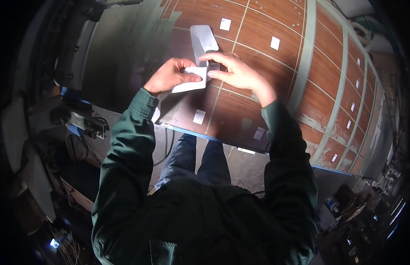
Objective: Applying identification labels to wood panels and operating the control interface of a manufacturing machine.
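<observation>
A long white strip of labels (190, 84) is folded and bent above the near part of the wood-coloured panel. My left hand (172, 76) grips it, thumb on top and fingers behind. One end of the strip trails down past my left wrist, and a wide curled length (204, 39) rises on the far side of my hands. Close by the held part's right edge is my right hand (236, 73), its thumb and index finger apart around that edge. Whether the thumb touches the strip I cannot tell. A small white label (214, 66) shows just behind these fingers.
Several white labels, such as one nearby (199, 116) and one farther off (274, 43), lie on the panel's rectangles (240, 106). Pale greenish bands (302, 75) divide it. A blue edge (187, 131) runs along its front. Metal fittings (88, 123) and cables stand at left.
</observation>
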Tool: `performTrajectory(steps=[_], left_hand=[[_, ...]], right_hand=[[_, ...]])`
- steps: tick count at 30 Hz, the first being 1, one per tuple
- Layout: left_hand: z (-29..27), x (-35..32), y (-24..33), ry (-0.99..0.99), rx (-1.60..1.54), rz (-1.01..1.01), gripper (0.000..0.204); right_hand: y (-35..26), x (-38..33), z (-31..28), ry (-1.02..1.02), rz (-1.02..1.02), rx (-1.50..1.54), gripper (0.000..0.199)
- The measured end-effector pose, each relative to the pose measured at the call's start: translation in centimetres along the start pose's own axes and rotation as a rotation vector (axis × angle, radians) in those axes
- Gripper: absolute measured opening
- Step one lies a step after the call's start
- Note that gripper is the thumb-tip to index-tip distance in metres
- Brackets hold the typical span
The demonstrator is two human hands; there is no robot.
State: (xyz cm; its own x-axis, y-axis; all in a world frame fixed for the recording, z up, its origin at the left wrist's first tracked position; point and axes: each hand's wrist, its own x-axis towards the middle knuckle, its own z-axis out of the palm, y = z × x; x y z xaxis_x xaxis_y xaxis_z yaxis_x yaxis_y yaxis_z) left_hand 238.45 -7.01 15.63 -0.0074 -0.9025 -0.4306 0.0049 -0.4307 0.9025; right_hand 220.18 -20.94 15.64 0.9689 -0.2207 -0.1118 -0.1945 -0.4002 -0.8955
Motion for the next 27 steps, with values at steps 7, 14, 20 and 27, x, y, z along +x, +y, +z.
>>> performTrajectory(steps=[7, 14, 20, 27], left_hand=[[-1.5, -0.7, 0.0, -0.027, 0.033, 0.004, 0.019], [-1.6, -1.0, 0.1, -0.025, 0.159, 0.084, 0.023], [-0.3, -3.1, -1.6, 0.204, -0.301, 0.226, 0.007], [-4.2, -5.5, -3.1, 0.758, -0.665, 0.351, 0.008]], right_hand=[[0.0, 2.7, 0.3, -0.085, 0.024, 0.019, 0.011], [-0.8, 3.4, 1.5, -0.100, -0.028, 0.052, 0.011], [-0.3, 5.6, 2.9, -0.187, 0.083, 0.641, 0.018], [2.9, 10.7, -1.2, -0.079, 0.351, 0.758, 0.019]])
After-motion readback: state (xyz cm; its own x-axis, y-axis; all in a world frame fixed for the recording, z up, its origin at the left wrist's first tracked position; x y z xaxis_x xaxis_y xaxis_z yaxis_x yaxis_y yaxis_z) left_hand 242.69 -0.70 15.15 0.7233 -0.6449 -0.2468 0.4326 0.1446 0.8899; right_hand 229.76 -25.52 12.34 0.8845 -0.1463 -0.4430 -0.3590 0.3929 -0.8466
